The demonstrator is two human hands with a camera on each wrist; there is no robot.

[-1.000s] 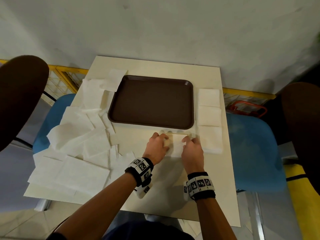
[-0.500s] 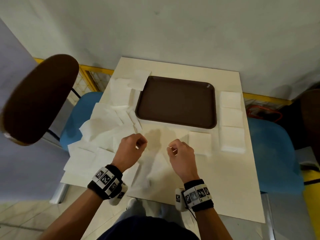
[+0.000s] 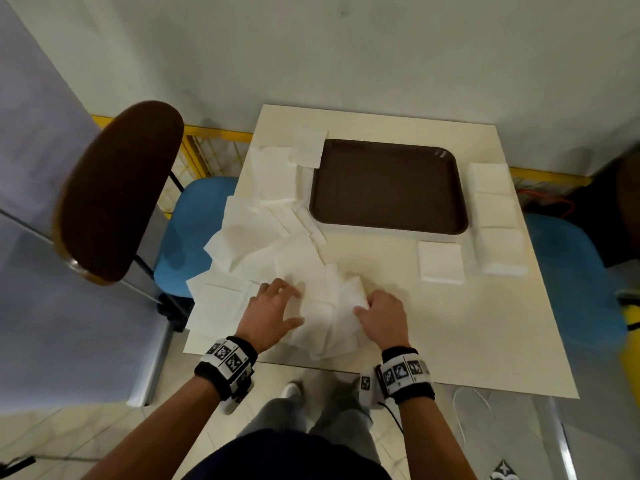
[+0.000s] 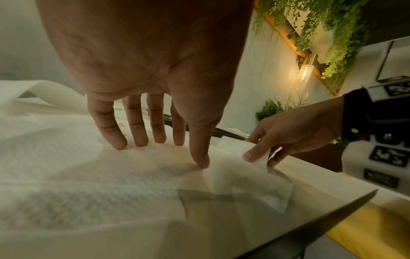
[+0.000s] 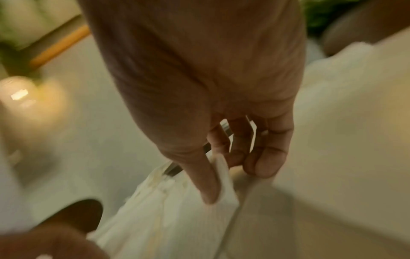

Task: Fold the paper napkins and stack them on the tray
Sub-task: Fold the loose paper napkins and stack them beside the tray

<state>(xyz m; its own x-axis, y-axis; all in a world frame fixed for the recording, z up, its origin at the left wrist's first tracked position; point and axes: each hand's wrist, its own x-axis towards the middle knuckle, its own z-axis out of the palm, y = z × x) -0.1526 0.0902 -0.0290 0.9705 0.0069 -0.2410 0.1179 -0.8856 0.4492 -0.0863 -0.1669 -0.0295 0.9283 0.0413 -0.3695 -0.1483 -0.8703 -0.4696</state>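
Low in the frame, near the table's [image 3: 485,323] front edge, an unfolded paper napkin [image 3: 325,317] lies flat. The left hand [image 3: 273,315] presses it with straight, spread fingers [image 4: 119,140]; the right hand [image 3: 382,318] pinches its right edge. The brown tray [image 3: 389,185] sits at upper centre, folded napkins [image 3: 440,261] lower right of it, bare table below them.

Embossed paper napkin [image 4: 93,175]; smooth, faintly glossy brown plastic tray [image 3: 388,188].

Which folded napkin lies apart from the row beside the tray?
The single folded napkin just below the tray's near right corner; the other three folded napkins line up along the tray's right side.
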